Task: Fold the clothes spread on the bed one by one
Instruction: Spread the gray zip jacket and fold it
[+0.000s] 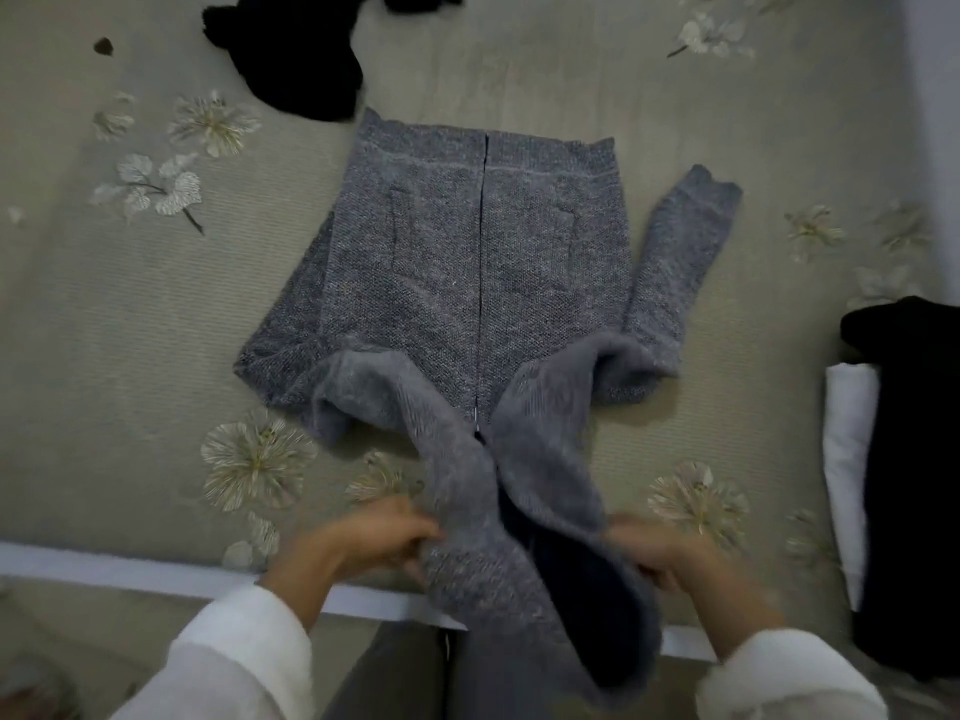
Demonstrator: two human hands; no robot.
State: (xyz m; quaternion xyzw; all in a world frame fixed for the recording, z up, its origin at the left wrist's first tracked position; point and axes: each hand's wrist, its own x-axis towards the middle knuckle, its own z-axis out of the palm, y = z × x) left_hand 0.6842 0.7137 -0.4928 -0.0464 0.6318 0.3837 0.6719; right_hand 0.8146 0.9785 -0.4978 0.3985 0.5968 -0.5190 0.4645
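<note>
Both hands (519,550) on grey cardigan (457,262)

Grey knit zip-up jacket (467,262) mid-frame on floral bedspread (130,314); left hand (384,532), right hand (660,550) grip hood (fleece-lined), lower centre.

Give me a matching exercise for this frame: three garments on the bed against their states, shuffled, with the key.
Garments:
1. grey zip knit jacket
2. white garment
3. black garment at the far edge

States:
A. crumpled, untouched
B. spread out, near end gripped by the left hand and the right hand
C. folded, at the right beside a folded black garment

Pairs: 1-B, 2-C, 3-A
</note>
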